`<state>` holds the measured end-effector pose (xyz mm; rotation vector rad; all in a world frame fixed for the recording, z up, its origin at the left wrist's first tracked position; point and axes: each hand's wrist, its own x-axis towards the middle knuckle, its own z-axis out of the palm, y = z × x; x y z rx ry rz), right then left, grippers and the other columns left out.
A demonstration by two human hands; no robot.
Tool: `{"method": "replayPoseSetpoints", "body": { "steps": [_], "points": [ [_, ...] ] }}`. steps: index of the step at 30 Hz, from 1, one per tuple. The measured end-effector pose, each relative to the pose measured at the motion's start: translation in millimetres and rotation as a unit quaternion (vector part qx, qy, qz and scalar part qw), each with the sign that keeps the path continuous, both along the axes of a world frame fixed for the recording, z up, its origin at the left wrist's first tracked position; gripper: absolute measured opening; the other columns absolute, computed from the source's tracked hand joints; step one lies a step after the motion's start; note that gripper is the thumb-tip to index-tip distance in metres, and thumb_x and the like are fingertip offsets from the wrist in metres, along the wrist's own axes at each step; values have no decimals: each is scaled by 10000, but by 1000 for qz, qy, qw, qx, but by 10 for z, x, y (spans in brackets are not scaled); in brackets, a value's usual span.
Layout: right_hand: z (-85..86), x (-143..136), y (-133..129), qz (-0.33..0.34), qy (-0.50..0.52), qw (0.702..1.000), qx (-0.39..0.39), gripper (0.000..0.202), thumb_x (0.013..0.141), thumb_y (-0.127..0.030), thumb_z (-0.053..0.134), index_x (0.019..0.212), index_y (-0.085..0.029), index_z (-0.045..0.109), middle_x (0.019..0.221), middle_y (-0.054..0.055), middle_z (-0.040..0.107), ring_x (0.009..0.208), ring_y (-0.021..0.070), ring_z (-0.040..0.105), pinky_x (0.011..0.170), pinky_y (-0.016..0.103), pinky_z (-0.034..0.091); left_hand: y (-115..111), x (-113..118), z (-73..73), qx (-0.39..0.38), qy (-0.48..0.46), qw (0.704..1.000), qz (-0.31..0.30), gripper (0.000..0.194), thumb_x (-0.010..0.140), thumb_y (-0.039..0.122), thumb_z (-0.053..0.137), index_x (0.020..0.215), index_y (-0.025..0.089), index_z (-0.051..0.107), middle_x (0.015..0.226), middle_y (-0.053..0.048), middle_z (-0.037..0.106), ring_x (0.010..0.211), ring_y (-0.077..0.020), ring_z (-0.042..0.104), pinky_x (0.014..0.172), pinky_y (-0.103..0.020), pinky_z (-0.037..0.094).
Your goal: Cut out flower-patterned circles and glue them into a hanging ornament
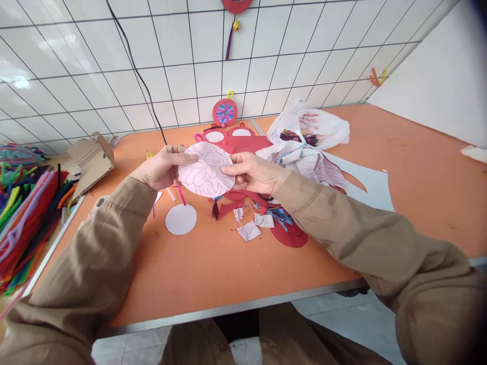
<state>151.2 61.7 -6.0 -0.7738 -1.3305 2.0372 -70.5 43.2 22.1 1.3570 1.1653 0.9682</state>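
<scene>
While both hands hold one disc above the table, the scene runs left to right:

Pipe cleaners: heaped well left of the fingers.
Left hand: thumb and fingers pinch the disc's left edge, likely to steady it.
Patterned paper disc: held flat between both hands, face up, probably for viewing.
Plain white circle: lies just below the fingers.
Right hand: fingertips pinch the right edge.
Plastic bag: beyond the right fingers.
</scene>
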Motion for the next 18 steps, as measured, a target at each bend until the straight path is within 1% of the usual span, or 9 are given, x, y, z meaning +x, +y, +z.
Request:
{"method": "replayPoseSetpoints", "body": {
  "steps": [2, 3, 5, 6, 8, 12, 15, 18],
  "points": [
    [-37, 12, 3, 1, -40, 999, 13, 222, 688, -76, 801, 706, -137, 588, 583, -43, 550, 440, 16, 376, 382, 141, 219, 23, -22, -25, -69, 37, 996, -51, 341, 533, 410, 877, 475, 178, 634, 412, -21, 487, 344, -86, 389, 313, -235, 268],
    [-64, 11, 9, -12, -72, 997, 33, 228, 698, -56, 786, 688, -140, 574, 573, -41, 545, 436, 19, 375, 379, 146, 214, 41, -33, -52, -92, 70, 991, -60, 319, 530, 395, 880, 493, 178, 651, 418, -18, 502, 349, -84, 399, 317, -229, 279],
    [-120, 0, 22, -44, -136, 986, 85, 248, 722, -21, 748, 654, -147, 545, 562, -38, 533, 437, 30, 392, 378, 161, 226, 78, -52, -122, -101, 145, 983, -43, 264, 548, 351, 870, 517, 185, 668, 439, -15, 544, 372, -91, 446, 343, -222, 338],
    [-145, -7, 28, -57, -162, 979, 111, 255, 735, -13, 729, 648, -152, 535, 559, -39, 526, 439, 38, 405, 380, 170, 240, 94, -59, -157, -98, 178, 979, -30, 241, 566, 330, 854, 519, 190, 664, 452, -15, 564, 393, -101, 482, 366, -223, 376],
    [-182, -20, 39, -68, -211, 961, 164, 245, 760, -16, 694, 662, -164, 526, 563, -45, 520, 449, 54, 435, 399, 188, 284, 117, -64, -209, -95, 213, 972, -14, 187, 609, 288, 809, 535, 195, 664, 467, -15, 586, 424, -117, 526, 406, -232, 420],
    [-228, -32, 76, -79, -302, 909, 277, 258, 757, -45, 677, 668, -186, 481, 577, -55, 518, 508, 86, 487, 492, 226, 368, 120, -41, -227, -58, 248, 967, 5, 157, 691, 237, 725, 553, 186, 671, 449, -14, 571, 428, -122, 526, 425, -240, 407],
    [-265, -32, 112, -90, -325, 888, 314, 255, 726, -62, 691, 679, -196, 480, 575, -61, 498, 547, 112, 502, 548, 253, 376, 110, -20, -224, -28, 279, 960, 7, 179, 738, 213, 675, 563, 181, 665, 448, -9, 561, 412, -119, 505, 431, -252, 407],
    [-302, -27, 130, -104, -338, 869, 347, 178, 737, -69, 660, 818, -193, 561, 624, -50, 523, 614, 143, 540, 616, 278, 396, 106, -1, -241, -3, 319, 948, 15, 202, 771, 195, 629, 570, 181, 641, 462, 5, 546, 410, -115, 511, 433, -247, 402]
  ]
}}
